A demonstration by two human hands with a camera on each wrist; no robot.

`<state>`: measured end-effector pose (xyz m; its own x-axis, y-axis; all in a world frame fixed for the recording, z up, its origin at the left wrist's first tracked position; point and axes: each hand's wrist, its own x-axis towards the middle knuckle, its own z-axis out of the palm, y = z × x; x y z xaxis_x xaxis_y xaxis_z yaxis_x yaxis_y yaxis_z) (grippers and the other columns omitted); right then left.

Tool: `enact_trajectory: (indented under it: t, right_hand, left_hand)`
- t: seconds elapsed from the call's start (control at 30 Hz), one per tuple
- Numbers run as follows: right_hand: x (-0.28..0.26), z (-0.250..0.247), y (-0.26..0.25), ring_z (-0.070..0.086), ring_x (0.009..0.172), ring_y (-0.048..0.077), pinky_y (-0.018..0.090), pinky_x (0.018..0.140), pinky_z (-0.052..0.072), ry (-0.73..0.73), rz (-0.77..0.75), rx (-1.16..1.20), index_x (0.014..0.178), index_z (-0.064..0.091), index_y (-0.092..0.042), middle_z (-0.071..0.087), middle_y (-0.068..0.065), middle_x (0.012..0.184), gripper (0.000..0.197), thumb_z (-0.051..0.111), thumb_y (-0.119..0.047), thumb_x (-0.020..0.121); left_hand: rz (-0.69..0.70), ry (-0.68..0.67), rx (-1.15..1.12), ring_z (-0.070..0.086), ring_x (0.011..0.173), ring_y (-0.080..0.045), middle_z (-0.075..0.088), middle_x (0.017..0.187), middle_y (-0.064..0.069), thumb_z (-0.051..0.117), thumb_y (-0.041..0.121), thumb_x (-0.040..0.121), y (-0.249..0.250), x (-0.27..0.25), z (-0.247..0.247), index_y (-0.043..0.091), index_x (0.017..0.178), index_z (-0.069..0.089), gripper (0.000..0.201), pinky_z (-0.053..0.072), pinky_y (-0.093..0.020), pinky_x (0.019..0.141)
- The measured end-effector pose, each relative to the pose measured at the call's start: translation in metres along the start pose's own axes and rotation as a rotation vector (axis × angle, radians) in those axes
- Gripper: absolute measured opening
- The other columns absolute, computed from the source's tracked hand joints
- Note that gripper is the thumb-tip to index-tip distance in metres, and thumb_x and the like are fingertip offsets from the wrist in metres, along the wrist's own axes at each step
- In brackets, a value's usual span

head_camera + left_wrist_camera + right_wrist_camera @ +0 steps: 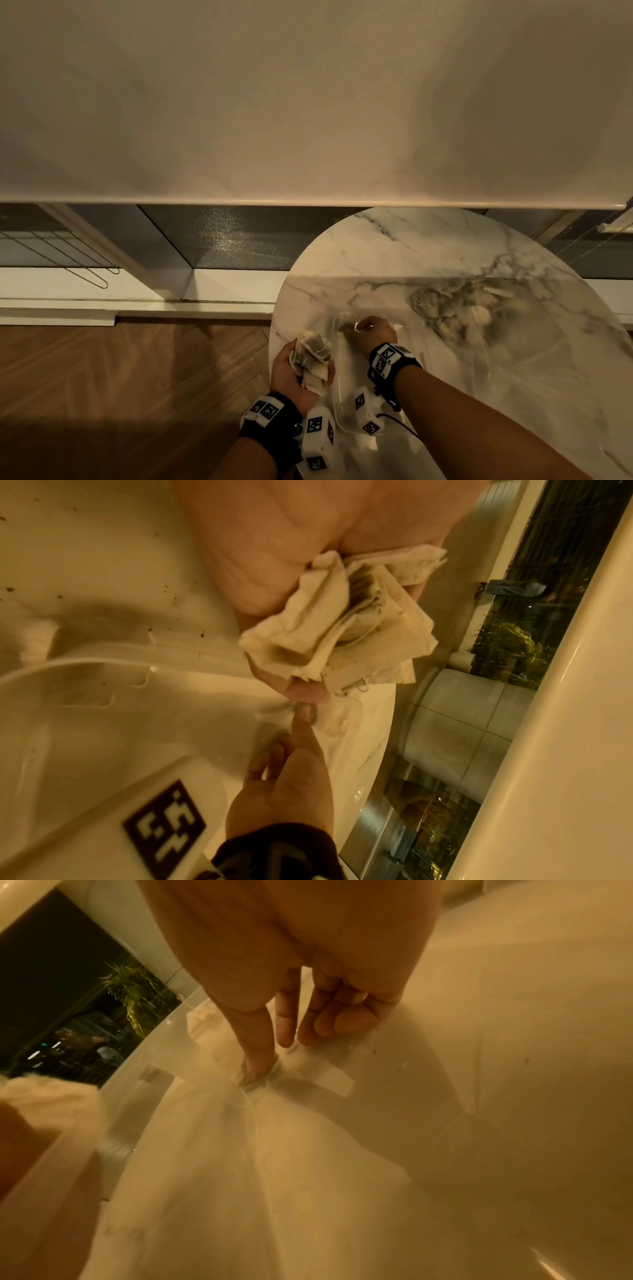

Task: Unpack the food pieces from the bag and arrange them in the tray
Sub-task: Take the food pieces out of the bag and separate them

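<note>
My left hand (294, 368) holds a bundle of several tea bags (313, 359) at the left edge of the marble table; in the left wrist view the crumpled tea bags (342, 620) fill the palm. A clear plastic tray (335, 383) lies between my hands. My right hand (371, 330) reaches into the tray's far corner, and one straight finger (253, 1047) presses a single tea bag (251, 1080) down on the tray floor, its string trailing toward me. The other fingers hang loose. The clear bag (459, 308), with more tea bags inside, lies at the right on the table.
The round marble table (376, 246) ends just left of my left hand, above a wooden floor (137, 377). A window sill (102, 301) and dark glass run behind, with a lowered white blind (308, 102) above. Small crumbs dot the tabletop (103, 561).
</note>
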<state>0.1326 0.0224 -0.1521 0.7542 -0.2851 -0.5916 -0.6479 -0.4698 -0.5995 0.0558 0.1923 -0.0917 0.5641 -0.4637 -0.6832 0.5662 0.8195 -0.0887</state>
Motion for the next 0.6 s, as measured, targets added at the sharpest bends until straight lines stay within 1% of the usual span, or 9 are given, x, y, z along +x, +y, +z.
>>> enact_trajectory:
  t: [0.1,0.17,0.23,0.27,0.33,0.37,0.43,0.53,0.6]
  right_hand:
    - [-0.004,-0.006,-0.001,0.065,0.089,0.022,0.029,0.081,0.055,0.002,0.002,-0.023,0.095,0.068,-0.018,0.067,0.004,0.096,0.028,0.079,-0.034,0.076]
    - [-0.009,-0.012,-0.002,0.063,0.093,0.024,0.027,0.082,0.052,-0.012,-0.018,-0.105,0.1,0.07,-0.014,0.066,0.005,0.097,0.021,0.071,-0.026,0.083]
    - [-0.019,-0.017,-0.002,0.062,0.088,0.021,0.026,0.079,0.051,-0.035,-0.047,-0.162,0.096,0.073,-0.012,0.065,0.003,0.091,0.015,0.068,-0.022,0.086]
    - [-0.026,-0.02,0.0,0.062,0.086,0.019,0.026,0.078,0.051,-0.052,-0.067,-0.16,0.092,0.073,-0.012,0.067,0.002,0.089,0.012,0.068,-0.021,0.086]
    - [-0.041,-0.025,0.001,0.064,0.084,0.015,0.026,0.076,0.053,-0.08,-0.134,-0.095,0.085,0.073,-0.016,0.07,0.0,0.086,0.007,0.068,-0.021,0.085]
    - [-0.051,-0.028,0.001,0.065,0.081,0.013,0.025,0.074,0.053,-0.088,-0.192,-0.039,0.083,0.073,-0.02,0.071,-0.001,0.083,0.004,0.07,-0.022,0.085]
    - [-0.075,-0.034,-0.002,0.063,0.072,0.005,0.022,0.068,0.049,-0.104,-0.343,0.065,0.081,0.073,-0.026,0.069,-0.007,0.076,0.003,0.073,-0.026,0.084]
    - [-0.112,-0.04,-0.011,0.061,0.07,0.005,0.017,0.064,0.045,-0.158,-0.584,0.147,0.078,0.073,-0.028,0.068,-0.006,0.073,0.008,0.077,-0.035,0.081]
    - [-0.126,-0.039,-0.013,0.059,0.077,0.007,0.014,0.065,0.043,-0.157,-0.726,0.065,0.082,0.073,-0.03,0.065,-0.01,0.076,0.019,0.076,-0.048,0.076]
  left_hand:
    - [-0.004,-0.117,-0.04,0.062,0.044,-0.031,0.063,0.058,-0.015,0.096,-0.006,0.034,0.001,-0.005,-0.001,-0.002,0.087,0.066,0.061,0.048,-0.037,0.03]
    - [0.038,-0.039,0.002,0.064,0.047,-0.029,0.064,0.06,-0.013,0.097,-0.003,0.035,0.001,-0.006,0.001,0.0,0.087,0.066,0.061,0.049,-0.036,0.031]
    - [0.158,0.1,0.111,0.069,0.059,-0.029,0.07,0.066,-0.012,0.089,0.011,0.062,0.001,-0.004,-0.001,0.004,0.093,0.066,0.04,0.056,-0.037,0.043]
    - [0.263,0.194,0.166,0.07,0.067,-0.029,0.072,0.07,-0.011,0.074,0.019,0.082,0.001,-0.001,-0.003,0.007,0.099,0.065,0.023,0.059,-0.038,0.052]
    - [0.39,0.268,0.197,0.069,0.072,-0.027,0.074,0.071,-0.008,0.045,0.025,0.1,0.001,0.003,-0.007,0.011,0.102,0.062,0.022,0.059,-0.038,0.059]
    - [0.398,0.261,0.186,0.069,0.066,-0.026,0.073,0.069,-0.008,0.043,0.024,0.102,0.001,0.003,-0.008,0.011,0.099,0.061,0.023,0.058,-0.037,0.055]
    - [0.242,0.117,0.149,0.066,0.054,-0.023,0.067,0.062,-0.007,0.067,0.018,0.09,-0.003,-0.013,0.002,0.01,0.091,0.06,0.011,0.055,-0.034,0.044]
    - [0.134,-0.112,0.143,0.068,0.057,-0.034,0.066,0.067,-0.018,0.093,0.002,0.051,-0.009,-0.026,0.009,-0.003,0.083,0.07,0.039,0.057,-0.04,0.044]
    - [0.197,-0.097,0.159,0.07,0.069,-0.035,0.068,0.078,-0.022,0.074,0.021,0.08,-0.018,-0.026,0.017,-0.005,0.079,0.072,0.026,0.061,-0.041,0.061]
